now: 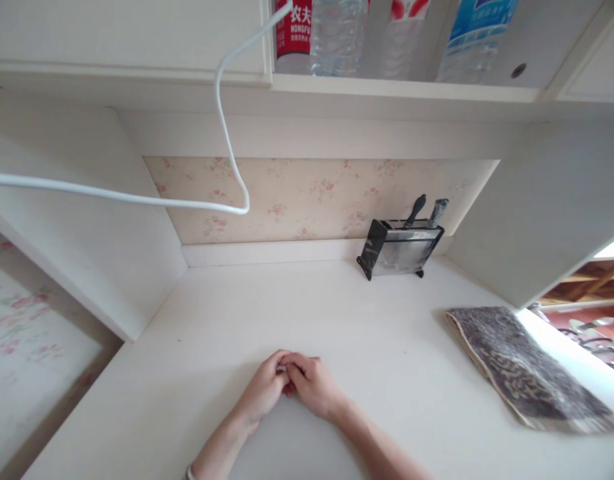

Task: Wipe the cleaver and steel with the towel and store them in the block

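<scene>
Clasps left hand and right hand together over the near middle of the white counter, with fingers curled closed and overlapping. Grasps only one hand with the other, as far as visible; cannot see into the space between the palms. Angles both forearms inward from the lower edge of view, with a sliver of pale band on the left one. To the right of the hands, well apart from them, on the same counter, a folded grey-brown towel with leafy pattern and pale border. Farther back, right of centre, near the rear strip, an upright silver-and-black knife block, with a black handle and a greyish handle sticking up from the top. Behind, a cream panel with pink flowers, between white side panels. Overhead, an open shelf with bottles cut off by the upper edge: one red-labelled bottle, one clear bottle, one red-and-white-labelled bottle, one blue-labelled bottle. Across the upper left, a white cable, bent sharply before the flowered panel. At far right, past the counter, brown boards and small items, too small to make out.
</scene>
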### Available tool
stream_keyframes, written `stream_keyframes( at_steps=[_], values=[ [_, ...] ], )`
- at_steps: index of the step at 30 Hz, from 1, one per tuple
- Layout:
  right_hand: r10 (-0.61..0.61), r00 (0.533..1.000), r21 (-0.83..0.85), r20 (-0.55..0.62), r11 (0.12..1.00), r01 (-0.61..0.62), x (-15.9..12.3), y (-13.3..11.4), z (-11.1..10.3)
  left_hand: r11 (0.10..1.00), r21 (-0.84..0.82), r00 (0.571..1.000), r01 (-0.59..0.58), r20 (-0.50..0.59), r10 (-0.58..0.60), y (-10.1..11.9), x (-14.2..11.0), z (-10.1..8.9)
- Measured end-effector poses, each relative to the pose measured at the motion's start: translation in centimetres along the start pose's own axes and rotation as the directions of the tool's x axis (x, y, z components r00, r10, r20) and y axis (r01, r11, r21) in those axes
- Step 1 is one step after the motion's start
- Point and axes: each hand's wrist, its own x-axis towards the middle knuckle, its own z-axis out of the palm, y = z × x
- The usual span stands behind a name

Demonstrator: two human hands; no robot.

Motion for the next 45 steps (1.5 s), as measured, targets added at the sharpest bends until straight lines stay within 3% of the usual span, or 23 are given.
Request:
stream_keyframes(
  at_steps=[45],
  values=[
    [-0.001, 1.000, 0.005, -0.005, 1.000, 0.001, -0.15, -0.14, 0.07, 1.000, 0.009, 1.000, -0.008, 0.003, 0.007, -0.34, -0.01, -0.15]
  ],
)
